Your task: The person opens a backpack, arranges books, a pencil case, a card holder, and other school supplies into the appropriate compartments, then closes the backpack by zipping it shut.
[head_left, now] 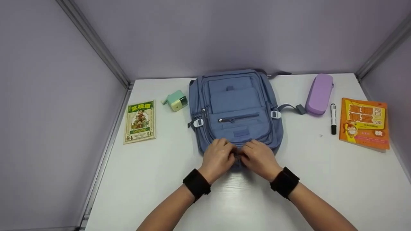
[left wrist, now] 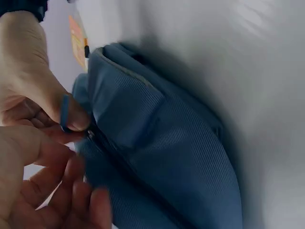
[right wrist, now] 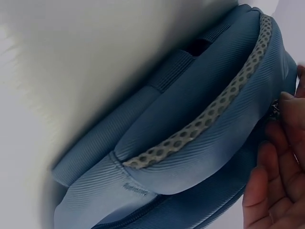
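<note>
A blue backpack (head_left: 237,99) lies front up, its near end under both hands. The left hand (head_left: 219,156) is at that end, fingers curled against the fabric beside a dark zipper (left wrist: 133,179); what its fingertips pinch is partly hidden. Facing it, the right hand (head_left: 260,159) pinches a zipper pull (left wrist: 64,112) between thumb and index finger, with the blue tab sticking out past the thumb. In the right wrist view, a padded handle with mesh trim (right wrist: 209,117) runs along the bag beside the right fingers.
To the left are a green comic book (head_left: 140,122) and a mint pencil sharpener (head_left: 176,100). On the right lie a purple pencil case (head_left: 320,94), a marker (head_left: 333,118) and an orange book (head_left: 364,123). Grey partition walls (head_left: 218,38) border the white table (head_left: 154,179).
</note>
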